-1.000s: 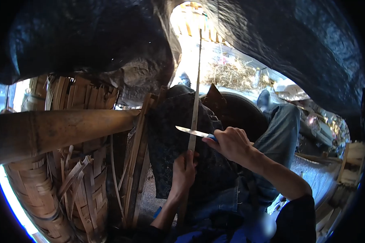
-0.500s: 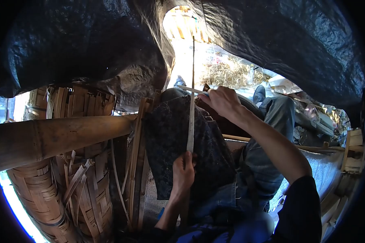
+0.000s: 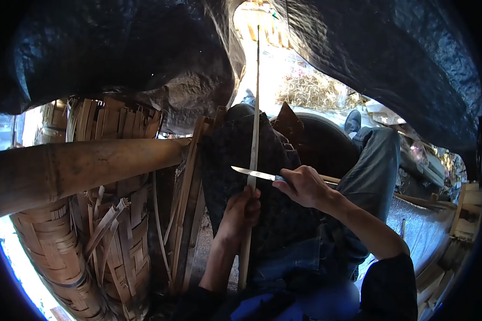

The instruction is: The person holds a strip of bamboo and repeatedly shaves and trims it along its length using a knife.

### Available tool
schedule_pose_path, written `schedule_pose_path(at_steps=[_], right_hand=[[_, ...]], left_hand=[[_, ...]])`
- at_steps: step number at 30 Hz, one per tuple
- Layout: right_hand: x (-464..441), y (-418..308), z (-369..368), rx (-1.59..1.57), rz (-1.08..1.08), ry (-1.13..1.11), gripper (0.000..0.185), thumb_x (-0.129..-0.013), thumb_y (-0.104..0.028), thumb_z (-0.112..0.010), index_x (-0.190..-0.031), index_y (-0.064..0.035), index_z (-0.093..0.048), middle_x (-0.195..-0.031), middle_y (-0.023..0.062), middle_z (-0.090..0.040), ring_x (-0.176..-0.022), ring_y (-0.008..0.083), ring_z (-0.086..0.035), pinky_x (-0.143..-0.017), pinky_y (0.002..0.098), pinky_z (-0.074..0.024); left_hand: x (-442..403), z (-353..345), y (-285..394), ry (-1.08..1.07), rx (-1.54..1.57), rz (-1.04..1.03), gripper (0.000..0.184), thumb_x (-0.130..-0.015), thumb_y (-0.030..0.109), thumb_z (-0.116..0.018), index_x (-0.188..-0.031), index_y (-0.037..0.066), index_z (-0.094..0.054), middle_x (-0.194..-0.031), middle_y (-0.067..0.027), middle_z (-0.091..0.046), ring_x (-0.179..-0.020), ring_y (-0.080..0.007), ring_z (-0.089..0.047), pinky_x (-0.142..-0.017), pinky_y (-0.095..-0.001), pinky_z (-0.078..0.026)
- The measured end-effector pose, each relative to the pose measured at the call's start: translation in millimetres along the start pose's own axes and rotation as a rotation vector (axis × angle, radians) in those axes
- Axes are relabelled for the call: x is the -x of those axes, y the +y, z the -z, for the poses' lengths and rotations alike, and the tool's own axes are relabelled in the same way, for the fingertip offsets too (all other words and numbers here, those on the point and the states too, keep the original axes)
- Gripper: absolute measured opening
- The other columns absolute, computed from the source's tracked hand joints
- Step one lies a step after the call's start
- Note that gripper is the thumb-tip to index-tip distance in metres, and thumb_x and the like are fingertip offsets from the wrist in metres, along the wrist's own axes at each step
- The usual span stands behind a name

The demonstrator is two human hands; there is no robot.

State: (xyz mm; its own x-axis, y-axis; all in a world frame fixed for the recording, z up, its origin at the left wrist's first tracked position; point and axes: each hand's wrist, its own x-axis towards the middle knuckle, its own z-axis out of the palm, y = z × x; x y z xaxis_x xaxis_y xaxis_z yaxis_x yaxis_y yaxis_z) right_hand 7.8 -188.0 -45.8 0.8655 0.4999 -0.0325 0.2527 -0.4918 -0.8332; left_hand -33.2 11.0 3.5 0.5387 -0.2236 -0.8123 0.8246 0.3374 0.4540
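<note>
A long thin bamboo strip [image 3: 255, 138] runs away from my lap toward the bright opening. My left hand [image 3: 238, 215] is closed around it, thumb on top, with the lower end passing down past my wrist. My right hand [image 3: 304, 187] grips a knife [image 3: 257, 173] by its blue handle, the blade pointing left. That blade lies across the strip just beyond my left thumb; whether it cuts into the strip I cannot tell. Under the strip, a dark patterned cloth [image 3: 227, 144] covers my thigh.
A thick bamboo pole [image 3: 85, 166] juts in from the left. Woven bamboo baskets [image 3: 53, 241] holding split pieces stand below it. Upright slats [image 3: 186, 214] rise beside my left leg. Dark plastic sheeting [image 3: 118, 53] hangs overhead. Dry straw-like shavings [image 3: 313, 90] lie beyond the opening.
My right hand has drawn the knife back along the strip toward my left hand. My left hand has shifted slightly up and its grip looks tighter. The view has tilted a little.
</note>
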Motion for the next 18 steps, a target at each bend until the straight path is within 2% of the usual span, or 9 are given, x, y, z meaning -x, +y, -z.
schedule_pose_path(at_steps=[3, 5, 9, 12, 14, 18], right_hand=[[-8, -3, -9, 0.050, -0.054, -0.027, 0.035, -0.086, -0.033, -0.060, -0.069, -0.0045, -0.049, -0.048, 0.0126, -0.049, -0.046, 0.0331, -0.054, -0.044, 0.0411, -0.0420], [-13, -4, -14, 0.236, -0.035, -0.022, 0.039, -0.084, -0.039, -0.061, -0.068, -0.0051, -0.049, -0.049, 0.0107, -0.052, -0.046, 0.0311, -0.056, -0.045, 0.0406, -0.0447], [-19, -2, -23, 0.269, -0.046, 0.027, 0.041, -0.084, -0.042, -0.060, -0.068, -0.0052, -0.050, -0.049, 0.0114, -0.053, -0.048, 0.0310, -0.057, -0.046, 0.0407, -0.0460], [-23, -3, -22, 0.309, -0.010, 0.056, 0.048, -0.087, -0.045, -0.056, -0.064, -0.0036, -0.053, -0.047, 0.0129, -0.053, -0.046, 0.0298, -0.059, -0.044, 0.0398, -0.0475], [-28, -5, -21, 0.327, -0.168, 0.079, 0.048, -0.089, -0.044, -0.053, -0.065, -0.0019, -0.055, -0.051, 0.0160, -0.056, -0.050, 0.0330, -0.061, -0.047, 0.0421, -0.0487], [-73, 26, -8, 0.282, -0.249, 0.241, 0.048, -0.091, -0.042, -0.050, -0.068, 0.0001, -0.057, -0.053, 0.0192, -0.056, -0.054, 0.0356, -0.062, -0.049, 0.0432, -0.0495]], left_hand=[[-2, 11, -3, -0.054, 0.147, -0.002, 0.027, -0.098, 0.034, -0.037, -0.093, 0.011, -0.050, -0.059, 0.0090, -0.028, -0.044, -0.0029, -0.025, -0.041, -0.0195, -0.020], [-2, 15, -3, -0.045, 0.154, 0.003, 0.028, -0.098, 0.035, -0.037, -0.093, 0.011, -0.049, -0.058, 0.0088, -0.027, -0.044, -0.0030, -0.025, -0.041, -0.0196, -0.020], [-4, 17, -6, -0.063, 0.166, -0.011, 0.027, -0.097, 0.038, -0.036, -0.089, 0.015, -0.048, -0.058, 0.0102, -0.026, -0.043, -0.0027, -0.021, -0.039, -0.0197, -0.018], [-3, 16, -7, -0.053, 0.191, -0.023, 0.028, -0.097, 0.038, -0.035, -0.087, 0.015, -0.048, -0.058, 0.0098, -0.026, -0.043, -0.0025, -0.022, -0.039, -0.0194, -0.018], [0, 10, -10, -0.050, 0.168, -0.027, 0.028, -0.098, 0.037, -0.036, -0.088, 0.014, -0.048, -0.058, 0.0092, -0.026, -0.043, -0.0031, -0.023, -0.039, -0.0199, -0.018], [5, 10, -8, -0.063, 0.145, -0.025, 0.027, -0.098, 0.034, -0.035, -0.088, 0.012, -0.048, -0.058, 0.0083, -0.026, -0.044, -0.0035, -0.024, -0.040, -0.0200, -0.019]])
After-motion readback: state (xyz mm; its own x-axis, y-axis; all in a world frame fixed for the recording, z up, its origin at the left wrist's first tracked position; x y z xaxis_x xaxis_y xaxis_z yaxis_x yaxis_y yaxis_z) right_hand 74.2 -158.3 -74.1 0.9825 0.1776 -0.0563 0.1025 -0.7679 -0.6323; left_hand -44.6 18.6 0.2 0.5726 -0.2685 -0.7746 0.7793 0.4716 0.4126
